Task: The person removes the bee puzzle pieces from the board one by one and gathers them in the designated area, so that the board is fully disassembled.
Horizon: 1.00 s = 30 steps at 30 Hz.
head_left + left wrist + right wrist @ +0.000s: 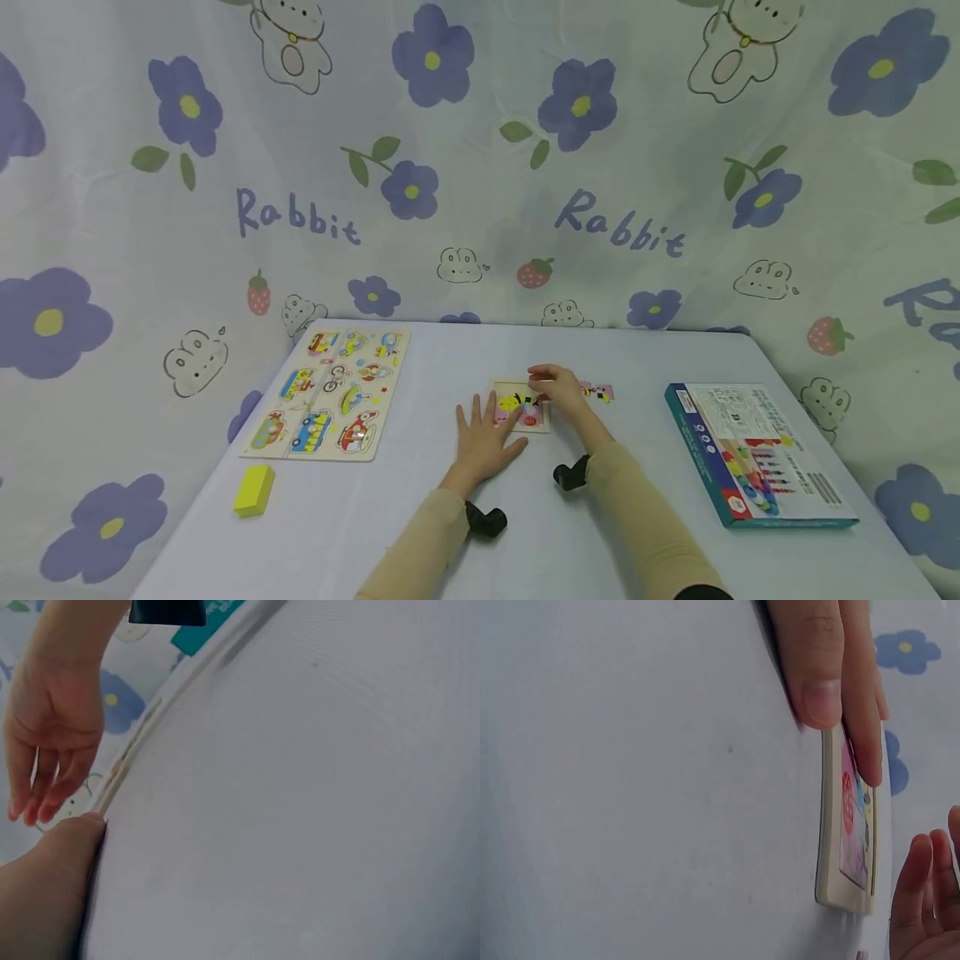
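A small framed puzzle [529,418] with a yellow and pink picture lies on the table between the hands. My left hand [482,446] is spread at its left side, fingers straight, the fingertips touching or close to the frame. Over the puzzle's far right corner reaches my right hand [564,392], fingers loosely bent. In the right wrist view its index finger [861,727] lies along the picture, with the thumb at the frame's edge. No piece shows in this hand. Beyond it lie pink puzzle pieces [600,392], partly hidden by the hand.
A large wooden vehicle puzzle board [337,392] lies at the left. Nearer me stands a yellow block [255,490]. At the right is a flat boxed set [761,454] with a teal edge. A patterned curtain [480,167] hangs behind the white table [337,517].
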Tool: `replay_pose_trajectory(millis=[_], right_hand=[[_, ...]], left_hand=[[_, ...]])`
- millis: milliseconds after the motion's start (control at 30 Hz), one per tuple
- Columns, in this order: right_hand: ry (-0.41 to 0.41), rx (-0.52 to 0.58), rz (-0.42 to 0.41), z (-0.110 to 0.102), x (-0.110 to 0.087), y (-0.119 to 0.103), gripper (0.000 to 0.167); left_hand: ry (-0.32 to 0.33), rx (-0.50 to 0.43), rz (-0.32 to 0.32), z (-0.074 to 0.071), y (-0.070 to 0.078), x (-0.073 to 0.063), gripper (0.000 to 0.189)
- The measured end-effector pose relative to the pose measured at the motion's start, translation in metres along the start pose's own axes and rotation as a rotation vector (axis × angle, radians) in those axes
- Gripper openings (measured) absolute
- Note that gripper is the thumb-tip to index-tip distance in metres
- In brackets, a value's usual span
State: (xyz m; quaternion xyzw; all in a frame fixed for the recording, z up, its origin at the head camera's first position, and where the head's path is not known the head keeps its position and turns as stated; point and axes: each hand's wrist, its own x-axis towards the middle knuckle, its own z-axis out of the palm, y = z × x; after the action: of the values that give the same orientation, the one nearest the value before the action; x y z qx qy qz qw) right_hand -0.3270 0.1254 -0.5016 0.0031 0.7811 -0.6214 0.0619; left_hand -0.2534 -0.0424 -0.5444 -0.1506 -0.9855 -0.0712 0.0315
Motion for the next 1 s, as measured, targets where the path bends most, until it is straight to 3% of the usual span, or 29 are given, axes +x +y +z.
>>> replay_pose_trajectory(millis=[167, 300, 633, 1000], right_hand=[[-0.070, -0.121, 0.024, 0.017, -0.002, -0.001, 0.027], [-0.119, -0.231, 0.010, 0.025, -0.006, -0.006, 0.026], [-0.206, -0.542, -0.063, 0.036, -0.011, -0.011, 0.033], [-0.161, -0.594, -0.104, 0.040, -0.011, -0.014, 0.024]], left_hand=[[0.002, -0.024, -0.041, 0.002, 0.000, -0.007, 0.062], [0.038, -0.016, -0.027, 0.001, 0.000, -0.009, 0.060], [0.048, -0.004, -0.024, -0.001, 0.001, -0.009, 0.058], [0.055, -0.022, -0.022, -0.003, 0.001, -0.008, 0.058]])
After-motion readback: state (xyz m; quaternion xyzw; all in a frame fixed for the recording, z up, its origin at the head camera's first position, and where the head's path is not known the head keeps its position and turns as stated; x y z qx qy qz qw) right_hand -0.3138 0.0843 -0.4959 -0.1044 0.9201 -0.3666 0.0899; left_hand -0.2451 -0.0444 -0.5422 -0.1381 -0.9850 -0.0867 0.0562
